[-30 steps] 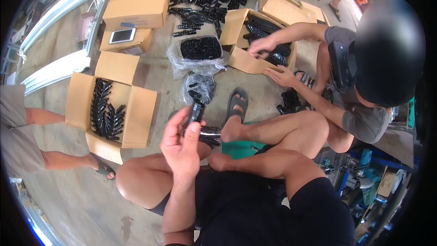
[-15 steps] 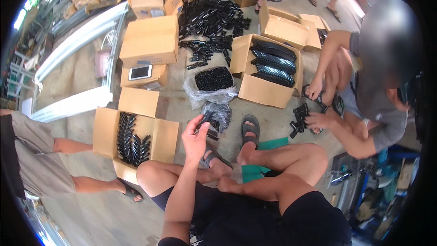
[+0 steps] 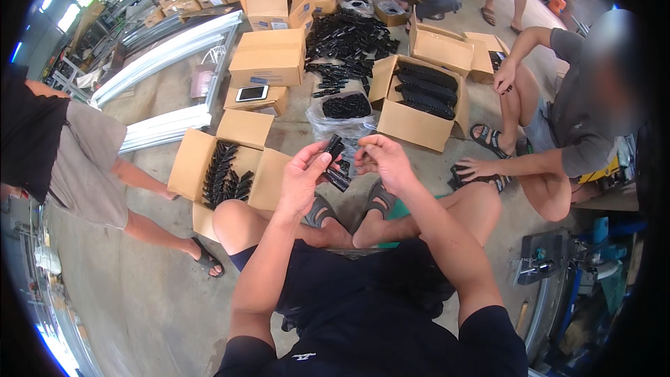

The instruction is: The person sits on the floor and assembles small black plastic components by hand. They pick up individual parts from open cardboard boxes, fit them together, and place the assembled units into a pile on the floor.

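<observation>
Black part (image 3: 335, 145) was gripped by the left hand (image 3: 301, 180); whether the right hand (image 3: 389, 167) held anything was unclear; one carton (image 3: 271, 180) stood part-filled, a heap (image 3: 349, 38) loose.

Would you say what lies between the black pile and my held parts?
In the head view, small parts in clear plastic lie between pile and held parts.

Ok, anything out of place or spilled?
The white handheld device lying on a carton stands out as unlike the black parts heaped on the floor. Whether those spilled, I can't tell.
</observation>
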`<action>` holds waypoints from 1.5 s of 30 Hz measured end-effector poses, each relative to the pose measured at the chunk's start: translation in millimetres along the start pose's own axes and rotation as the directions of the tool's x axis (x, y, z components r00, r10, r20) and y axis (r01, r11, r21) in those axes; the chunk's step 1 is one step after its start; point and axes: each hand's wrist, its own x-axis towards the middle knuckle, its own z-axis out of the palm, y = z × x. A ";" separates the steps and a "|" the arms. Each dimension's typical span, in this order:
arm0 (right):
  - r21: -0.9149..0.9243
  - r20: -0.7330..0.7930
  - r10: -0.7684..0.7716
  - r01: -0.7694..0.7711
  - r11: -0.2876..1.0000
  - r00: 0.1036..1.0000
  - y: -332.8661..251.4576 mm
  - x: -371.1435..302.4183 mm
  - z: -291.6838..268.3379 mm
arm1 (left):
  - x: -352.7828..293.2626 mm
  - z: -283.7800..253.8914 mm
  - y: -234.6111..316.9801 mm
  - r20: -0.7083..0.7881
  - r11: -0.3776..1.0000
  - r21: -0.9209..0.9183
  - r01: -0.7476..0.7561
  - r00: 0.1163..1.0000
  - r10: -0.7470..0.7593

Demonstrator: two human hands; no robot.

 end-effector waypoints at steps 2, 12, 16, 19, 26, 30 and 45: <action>-0.091 0.141 0.044 -0.032 0.995 0.989 0.2 -6.7 -19.9 | -1.6 3.2 -4.5 0.038 1.000 -0.024 0.019 0.999 -0.018; -0.545 0.227 0.062 0.074 0.835 0.972 53.0 -24.7 -31.9 | 6.6 0.1 -49.7 0.075 0.976 -0.127 0.179 0.983 -0.170; -0.614 0.202 0.077 0.065 0.787 0.976 59.9 -18.3 -38.9 | 12.2 -18.6 -64.4 0.040 0.954 -0.125 0.273 0.962 -0.270; -0.661 0.237 0.158 0.041 0.749 0.959 48.7 -17.9 -35.0 | 10.2 -25.7 -68.0 0.037 0.943 -0.176 0.284 0.959 -0.282; -0.686 0.202 0.195 -0.004 0.727 0.960 64.9 -10.0 -38.7 | 15.2 -28.3 -75.1 -0.026 0.980 0.017 0.200 0.980 -0.199; -0.448 0.010 0.174 -0.151 0.881 0.985 76.7 -2.9 -64.6 | 14.8 -21.4 -72.7 -0.096 0.899 0.430 0.078 0.995 -0.040; -0.552 0.217 -0.395 0.446 0.705 0.893 31.0 1.5 -29.1 | 13.1 -1.8 -68.2 0.188 0.380 0.874 -0.303 0.932 0.311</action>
